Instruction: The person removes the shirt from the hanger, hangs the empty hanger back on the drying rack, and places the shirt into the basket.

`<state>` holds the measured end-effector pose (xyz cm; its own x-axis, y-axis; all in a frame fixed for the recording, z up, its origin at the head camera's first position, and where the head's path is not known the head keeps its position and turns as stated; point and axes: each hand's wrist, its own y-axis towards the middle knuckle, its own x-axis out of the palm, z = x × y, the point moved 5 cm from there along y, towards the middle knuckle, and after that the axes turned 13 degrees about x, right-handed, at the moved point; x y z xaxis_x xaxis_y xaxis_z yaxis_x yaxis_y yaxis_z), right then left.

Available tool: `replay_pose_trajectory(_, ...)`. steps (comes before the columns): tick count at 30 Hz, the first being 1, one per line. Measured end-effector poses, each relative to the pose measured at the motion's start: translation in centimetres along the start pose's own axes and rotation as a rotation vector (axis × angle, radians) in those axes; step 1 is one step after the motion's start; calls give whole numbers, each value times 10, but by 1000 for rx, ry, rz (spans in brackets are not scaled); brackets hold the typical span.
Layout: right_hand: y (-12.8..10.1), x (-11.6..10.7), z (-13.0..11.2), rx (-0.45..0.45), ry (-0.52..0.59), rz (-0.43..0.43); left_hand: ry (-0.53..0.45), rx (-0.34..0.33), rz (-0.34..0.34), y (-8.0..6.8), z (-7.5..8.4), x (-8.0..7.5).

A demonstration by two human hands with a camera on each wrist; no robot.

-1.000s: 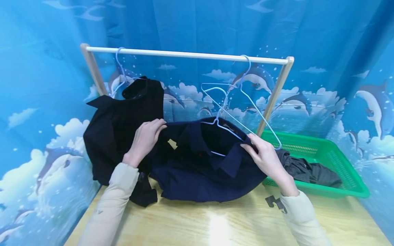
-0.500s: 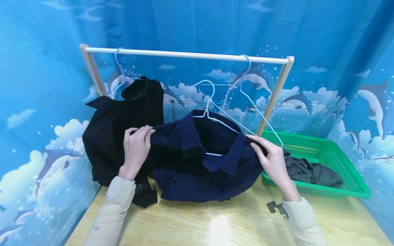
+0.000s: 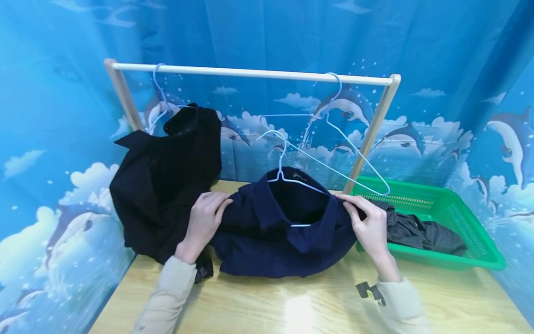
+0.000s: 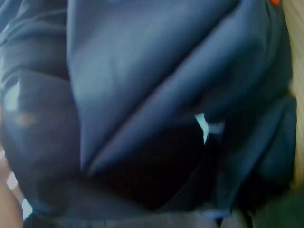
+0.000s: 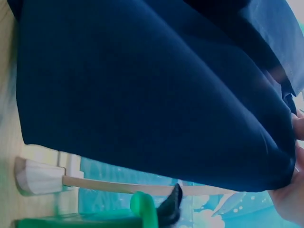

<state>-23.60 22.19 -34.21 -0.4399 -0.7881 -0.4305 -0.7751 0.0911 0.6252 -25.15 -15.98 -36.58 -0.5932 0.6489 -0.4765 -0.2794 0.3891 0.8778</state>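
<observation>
A navy collared shirt (image 3: pixel 258 236) hangs between my two hands in front of the rack. My left hand (image 3: pixel 204 225) pinches its left shoulder, and my right hand (image 3: pixel 369 225) pinches the right shoulder, thumb and fingers on the cloth. A pale blue wire hanger (image 3: pixel 280 176) sits inside the shirt, its neck and hook rising free out of the collar. The left wrist view is filled by dark cloth. In the right wrist view, the navy shirt (image 5: pixel 142 95) spreads wide, and fingers of the right hand (image 5: pixel 287 199) hold its edge.
On the white rod (image 3: pixel 242 72) of the wooden rack hang a black shirt (image 3: pixel 171 167) at left and a bare tilted wire hanger (image 3: pixel 359 150) at right, close behind the navy shirt. A green basket (image 3: pixel 467 222) holds dark grey clothing (image 3: pixel 417 232) on the wooden table (image 3: pixel 250 306).
Hook and collar have shifted left since the first frame. The shirt rose slightly, then came down. My left hand moved left, then back right and lower; both hands kept their pinch.
</observation>
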Motion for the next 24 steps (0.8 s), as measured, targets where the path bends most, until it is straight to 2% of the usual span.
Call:
replay_pose_trajectory(5, -4, 6, 5, 7, 24, 33, 82, 55, 7, 12, 15, 15)
replay_pose_trajectory(10, -10, 12, 8, 17, 52, 61, 140, 63, -53, 24, 26, 27)
replay_pose_trajectory(16, -14, 20, 3, -33, 86, 63, 37, 23, -52, 31, 32, 40)
replay_pose_trajectory(24, -12, 21, -2, -54, 100, 37, -98, -95, 43, 34, 28, 43)
